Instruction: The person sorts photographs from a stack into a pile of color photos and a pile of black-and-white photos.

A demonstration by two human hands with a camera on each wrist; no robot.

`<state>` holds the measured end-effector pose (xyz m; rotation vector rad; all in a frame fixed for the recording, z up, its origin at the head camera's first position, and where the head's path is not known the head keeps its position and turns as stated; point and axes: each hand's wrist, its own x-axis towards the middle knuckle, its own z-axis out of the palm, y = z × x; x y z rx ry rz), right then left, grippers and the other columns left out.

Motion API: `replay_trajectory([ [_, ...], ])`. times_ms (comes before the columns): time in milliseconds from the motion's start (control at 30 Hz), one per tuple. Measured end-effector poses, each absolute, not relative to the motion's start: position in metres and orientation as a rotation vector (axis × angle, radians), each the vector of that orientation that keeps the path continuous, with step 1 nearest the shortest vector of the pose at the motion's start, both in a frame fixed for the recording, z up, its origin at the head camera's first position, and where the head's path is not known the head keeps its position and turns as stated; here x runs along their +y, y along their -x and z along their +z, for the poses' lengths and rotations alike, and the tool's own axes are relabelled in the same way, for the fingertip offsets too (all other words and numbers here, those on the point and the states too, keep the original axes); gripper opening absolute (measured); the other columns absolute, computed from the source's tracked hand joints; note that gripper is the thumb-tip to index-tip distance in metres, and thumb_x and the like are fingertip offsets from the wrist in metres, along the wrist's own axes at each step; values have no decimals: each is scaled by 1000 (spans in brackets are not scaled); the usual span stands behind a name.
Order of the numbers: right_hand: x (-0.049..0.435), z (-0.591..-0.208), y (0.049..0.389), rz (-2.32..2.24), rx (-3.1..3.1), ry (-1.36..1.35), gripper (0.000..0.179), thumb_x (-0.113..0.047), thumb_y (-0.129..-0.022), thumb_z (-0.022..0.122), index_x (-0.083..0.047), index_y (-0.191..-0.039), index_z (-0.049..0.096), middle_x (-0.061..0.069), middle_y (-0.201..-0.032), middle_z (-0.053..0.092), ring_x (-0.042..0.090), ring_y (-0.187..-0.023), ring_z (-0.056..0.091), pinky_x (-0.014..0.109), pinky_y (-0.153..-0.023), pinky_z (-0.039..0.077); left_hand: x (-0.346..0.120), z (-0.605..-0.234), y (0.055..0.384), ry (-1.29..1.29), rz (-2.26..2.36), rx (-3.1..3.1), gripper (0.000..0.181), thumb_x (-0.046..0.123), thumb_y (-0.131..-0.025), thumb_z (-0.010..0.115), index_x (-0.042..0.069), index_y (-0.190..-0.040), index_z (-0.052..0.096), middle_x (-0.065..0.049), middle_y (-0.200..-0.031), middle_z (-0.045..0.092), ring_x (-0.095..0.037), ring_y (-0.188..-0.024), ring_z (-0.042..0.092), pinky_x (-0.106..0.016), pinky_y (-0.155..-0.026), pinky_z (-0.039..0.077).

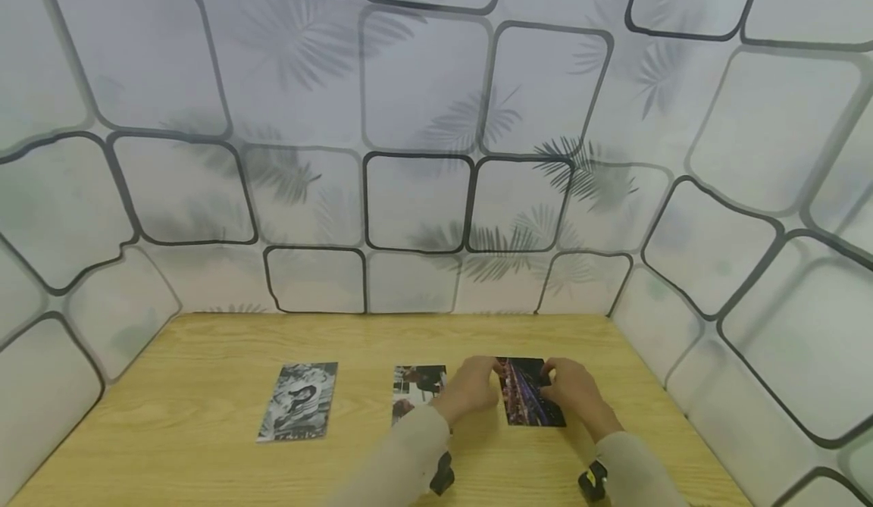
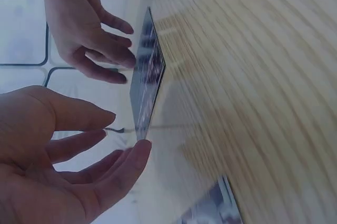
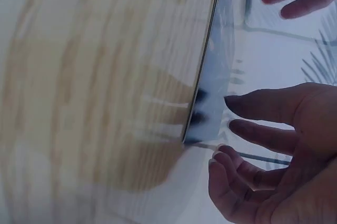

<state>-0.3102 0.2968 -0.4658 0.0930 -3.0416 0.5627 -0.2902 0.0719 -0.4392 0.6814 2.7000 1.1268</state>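
Note:
A glossy picture card (image 1: 530, 405) with a dark night-city scene lies on the wooden table between both hands. At its left edge is my left hand (image 1: 470, 387), thumb tip right at the card's border in the left wrist view, with the other fingers loosely bent in the air. My right hand (image 1: 578, 393) hovers over the card's right side; in the right wrist view its thumb and fingers (image 3: 263, 134) are spread, apart from the card surface. A second card (image 1: 402, 393) with a black, white and grey picture is partly covered by the left forearm.
Farther left lies a black-and-white card (image 1: 300, 402) showing a figure. The wooden table (image 1: 204, 386) meets patterned walls (image 1: 416, 204) at the back and on both sides. Each wrist wears a small dark device (image 1: 443, 474).

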Motion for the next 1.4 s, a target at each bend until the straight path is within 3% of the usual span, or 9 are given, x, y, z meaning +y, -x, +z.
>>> replay_trajectory([
  [33, 294, -465, 310, 574, -3036, -94, 28, -11, -84, 79, -2, -110, 71, 12, -92, 71, 22, -78, 63, 43, -68, 56, 67, -438, 289, -691, 1111, 2707, 50, -13, -82, 60, -3, -131, 62, -21, -136, 63, -29, -89, 64, -30, -62, 49],
  [133, 285, -460, 309, 627, -3011, -128, 26, -10, -87, 76, -2, -110, 71, 10, -92, 70, 22, -80, 64, 42, -69, 57, 50, -438, 286, -700, 1054, 2742, 45, -8, -86, 64, 1, -129, 63, -19, -131, 65, -32, -114, 65, -37, -80, 59],
  [200, 276, -457, 308, 710, -2997, -147, 25, -9, -88, 74, -2, -111, 71, 10, -94, 70, 22, -83, 65, 42, -70, 57, 39, -440, 286, -697, 1070, 2734, 43, -6, -88, 64, 1, -130, 63, -20, -128, 65, -34, -114, 65, -41, -84, 60],
  [333, 255, -453, 305, 909, -2958, -204, 24, -8, -90, 72, -2, -113, 70, 10, -97, 70, 21, -86, 65, 39, -68, 57, 15, -442, 287, -665, 1165, 2678, 45, -9, -88, 60, -3, -132, 60, -25, -127, 64, -38, -112, 65, -40, -77, 60],
  [567, 222, -454, 304, 1332, -2963, -431, 39, -10, -96, 65, 4, -132, 61, 15, -104, 68, 21, -77, 70, 36, -66, 62, -28, -442, 286, -626, 1136, 2822, 39, -7, -84, 64, -8, -123, 63, -25, -118, 68, -40, -108, 66, -55, -92, 59],
  [933, 178, -457, 299, 1555, -2931, -482, 47, -11, -97, 67, 7, -138, 54, 26, -120, 64, 29, -88, 72, 42, -74, 65, -66, -441, 283, -341, 1128, 2909, 43, -7, -77, 67, -5, -120, 65, -26, -118, 68, -41, -107, 67, -52, -86, 61],
  [1133, 168, -460, 298, 1648, -2906, -397, 47, -12, -96, 67, 5, -138, 54, 28, -126, 60, 26, -90, 71, 43, -78, 65, -73, -445, 283, -282, 1186, 2863, 43, -6, -78, 69, -5, -121, 65, -29, -121, 67, -45, -111, 66, -56, -90, 60],
  [1400, 161, -458, 294, 1761, -2895, -326, 48, -8, -95, 67, 8, -137, 52, 31, -126, 58, 29, -94, 71, 42, -77, 66, -72, -449, 281, -233, 1190, 2838, 43, -5, -79, 69, -3, -122, 66, -23, -110, 69, -35, -98, 66, -50, -83, 61],
])
